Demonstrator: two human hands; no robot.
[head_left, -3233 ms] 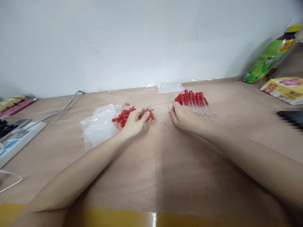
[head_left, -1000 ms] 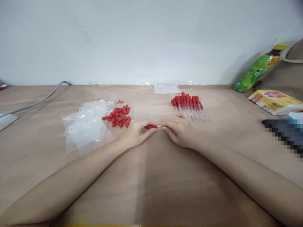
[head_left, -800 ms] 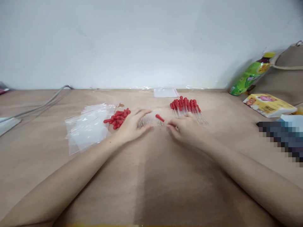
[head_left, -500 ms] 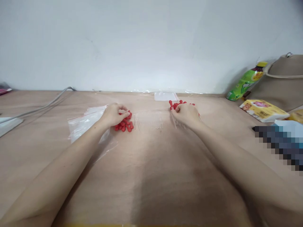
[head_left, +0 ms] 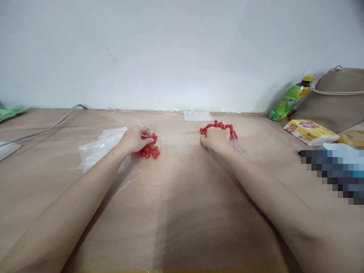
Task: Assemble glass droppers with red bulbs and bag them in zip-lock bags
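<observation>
My left hand (head_left: 133, 139) is at a small pile of red rubber bulbs (head_left: 148, 151), its thumb and forefinger closed on one of them at the top. To the right, a row of glass droppers with red bulbs (head_left: 229, 129) lies with the tubes pointing towards me. Over the left part of this row is my right hand (head_left: 214, 138), fingers curled down; its fingertips are mostly hidden, so what they hold cannot be made out. Between the hands, thin clear glass tubes (head_left: 180, 146) lie side by side on the table.
Clear zip bags (head_left: 96, 149) lie beneath my left forearm, and a small white bag (head_left: 197, 115) is by the wall. A grey cable (head_left: 61, 121) runs at left. At right are a green bottle (head_left: 290, 100), a yellow tissue pack (head_left: 311, 132) and a beige bag (head_left: 341, 98).
My right hand has shifted slightly left and turned knuckles-up, uncovering more of the droppers' bulbs and tubes. My left hand stays at the bulb pile. The view has turned slightly.
</observation>
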